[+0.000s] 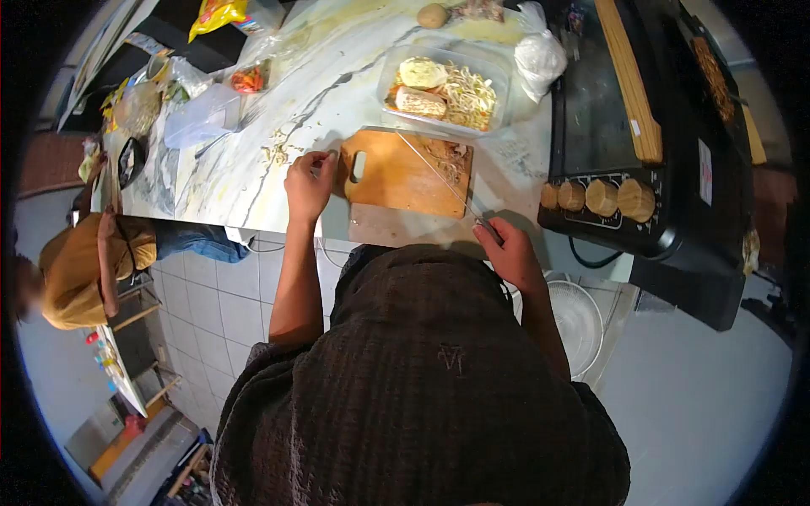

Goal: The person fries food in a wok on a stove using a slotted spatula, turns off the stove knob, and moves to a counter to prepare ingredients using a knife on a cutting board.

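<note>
My right hand (504, 246) is closed round the handle of a knife (434, 172), whose thin blade slants up and left across the wooden cutting board (396, 181). Dark scraps (451, 160) lie on the board's right end. My left hand (310, 181) is just left of the board near its handle slot, fingers curled with the fingertips together; anything between them is too small to make out. Beyond the board stands a clear plastic container (498, 84) with bean sprouts (466, 94) and pale blocks of food (420, 102).
Pale scraps (278, 150) and a translucent container (202, 118) are on the marble counter (329, 51) to the left. A bag of white powder (540, 61) stands beside a black oven (675, 202) at right. Another person (80, 270) is at far left.
</note>
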The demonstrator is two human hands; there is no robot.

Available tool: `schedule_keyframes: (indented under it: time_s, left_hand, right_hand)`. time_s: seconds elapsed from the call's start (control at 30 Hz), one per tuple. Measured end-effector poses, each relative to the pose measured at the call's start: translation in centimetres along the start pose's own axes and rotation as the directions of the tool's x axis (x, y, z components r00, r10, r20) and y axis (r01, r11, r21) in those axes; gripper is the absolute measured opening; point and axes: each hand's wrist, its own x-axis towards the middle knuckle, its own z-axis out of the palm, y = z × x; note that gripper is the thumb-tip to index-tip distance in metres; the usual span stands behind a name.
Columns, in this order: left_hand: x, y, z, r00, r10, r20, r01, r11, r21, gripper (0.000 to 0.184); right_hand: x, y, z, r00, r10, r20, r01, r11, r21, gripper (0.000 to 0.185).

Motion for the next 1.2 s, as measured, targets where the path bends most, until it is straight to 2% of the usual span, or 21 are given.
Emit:
schedule_keyframes:
  time_s: [0.1, 0.17, 0.2, 0.33, 0.43, 0.53, 0.67, 0.73, 0.93, 1.2]
  left_hand:
    - [0.0, -2.3, -1.3, 0.995, -0.053, -0.085, 0.056, 0.998, 0.039, 0.02]
    - [0.2, -4.0, -2.1, 0.981, -0.092, -0.172, 0.119, 0.98, 0.158, 0.019]
    - [0.3, -4.3, -2.8, 0.976, -0.117, -0.184, 0.159, 0.959, 0.236, 0.025]
    - [1.0, -7.0, -3.9, 0.952, -0.143, -0.27, 0.221, 0.932, 0.287, 0.029]
    - [1.9, -7.9, -4.3, 0.947, -0.135, -0.293, 0.236, 0.909, 0.344, 0.026]
    - [2.4, -8.2, -4.6, 0.949, -0.217, -0.229, 0.288, 0.89, 0.353, 0.021]
    - [2.4, -9.1, -4.4, 0.945, -0.247, -0.217, 0.308, 0.894, 0.326, 0.019]
    - [2.0, -9.1, -4.6, 0.934, -0.267, -0.236, 0.314, 0.93, 0.191, 0.02]
    - [1.5, -8.4, -5.0, 0.976, -0.164, -0.141, 0.193, 0.954, 0.231, 0.021]
    - [1.3, -8.0, -4.4, 0.983, -0.137, -0.123, 0.171, 0.929, 0.328, 0.018]
  right_hand:
    - [1.5, -0.6, 0.2, 0.999, -0.032, 0.022, 0.033, 0.999, -0.029, 0.032]
    - [2.3, -1.2, 0.3, 0.998, -0.047, 0.046, 0.049, 0.998, -0.044, 0.032]
    - [2.6, -1.6, 0.3, 0.996, -0.055, 0.068, 0.057, 0.998, -0.037, 0.031]
    - [3.1, -3.7, 0.3, 0.993, -0.046, 0.11, 0.044, 0.999, 0.019, 0.029]
    - [3.6, -3.8, 0.3, 0.991, -0.052, 0.119, 0.059, 0.997, -0.054, 0.03]
    - [3.6, -3.5, 0.7, 0.993, -0.054, 0.105, 0.052, 0.998, 0.022, 0.03]
    - [3.4, -3.0, 0.8, 0.994, -0.045, 0.095, 0.043, 0.999, 0.017, 0.029]
    - [3.2, -2.6, 1.0, 0.996, -0.049, 0.079, 0.047, 0.998, 0.038, 0.028]
    - [2.8, -2.9, 1.2, 0.996, -0.043, 0.074, 0.041, 0.999, 0.034, 0.028]
    - [2.0, -2.2, 1.9, 0.996, -0.056, 0.07, 0.052, 0.997, 0.059, 0.027]
